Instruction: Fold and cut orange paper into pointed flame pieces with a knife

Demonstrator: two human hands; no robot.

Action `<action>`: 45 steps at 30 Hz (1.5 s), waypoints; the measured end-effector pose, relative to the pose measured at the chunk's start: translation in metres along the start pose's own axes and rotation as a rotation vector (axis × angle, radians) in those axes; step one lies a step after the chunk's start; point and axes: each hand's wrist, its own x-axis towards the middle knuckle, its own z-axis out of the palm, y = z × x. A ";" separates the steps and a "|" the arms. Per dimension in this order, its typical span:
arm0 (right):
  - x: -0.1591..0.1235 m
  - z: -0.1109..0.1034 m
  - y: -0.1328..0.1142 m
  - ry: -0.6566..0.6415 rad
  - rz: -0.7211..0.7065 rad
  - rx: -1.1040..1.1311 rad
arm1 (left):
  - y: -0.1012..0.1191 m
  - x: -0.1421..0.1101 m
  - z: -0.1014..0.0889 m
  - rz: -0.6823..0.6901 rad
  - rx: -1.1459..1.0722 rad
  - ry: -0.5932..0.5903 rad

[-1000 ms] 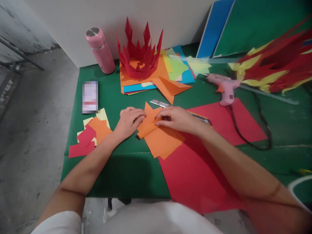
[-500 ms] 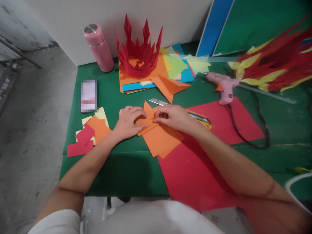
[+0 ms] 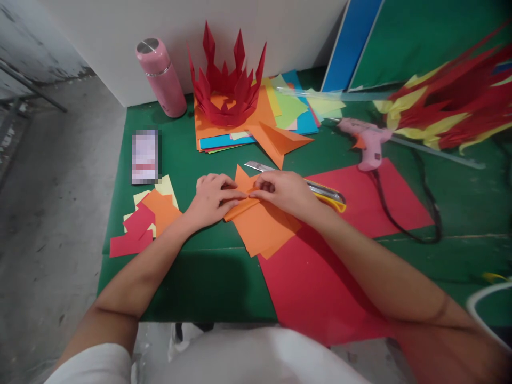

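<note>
A folded piece of orange paper [image 3: 266,226] lies on the green table, with a point sticking up at its far end and a narrow folded strip across its middle. From the left, my left hand [image 3: 212,200] closes on that strip, thumb and index finger at the fold. My right hand [image 3: 280,193] pinches the same fold from the right, its fingertips close to the left thumb. Behind and partly under my right hand lies a yellow utility knife [image 3: 330,196] with its blade out. Red sheets [image 3: 316,288] lie beneath the orange paper's right side.
Paper scraps [image 3: 140,221] and a phone [image 3: 145,157] lie at left. A pink bottle [image 3: 164,80], a red paper crown [image 3: 228,101] on coloured sheets, and a folded orange piece [image 3: 282,141] stand farther back. A pink glue gun [image 3: 368,141] with its cord lies right, near red-yellow paper flames [image 3: 452,106].
My left thumb and index finger have slid right along the fold, nearer to my right fingertips. My right hand stays at nearly the same spot.
</note>
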 end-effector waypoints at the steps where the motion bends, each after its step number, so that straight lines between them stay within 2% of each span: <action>1: 0.000 0.000 -0.001 -0.001 0.007 -0.003 | 0.000 0.000 0.000 0.002 0.000 0.003; 6: -0.002 0.003 -0.002 0.046 0.011 -0.022 | 0.001 0.000 0.000 0.000 -0.020 0.013; 13: -0.001 0.008 0.002 0.115 -0.062 -0.034 | -0.001 0.001 0.000 0.005 -0.020 0.006; 21: 0.002 0.007 0.002 0.104 -0.043 -0.031 | -0.001 0.002 -0.004 -0.006 -0.043 -0.035; 30: 0.002 -0.002 0.001 0.018 -0.012 -0.014 | -0.001 0.001 -0.003 -0.008 -0.067 -0.001; 45: -0.005 -0.003 -0.002 0.076 -0.017 -0.091 | -0.005 0.001 0.003 0.033 -0.002 0.037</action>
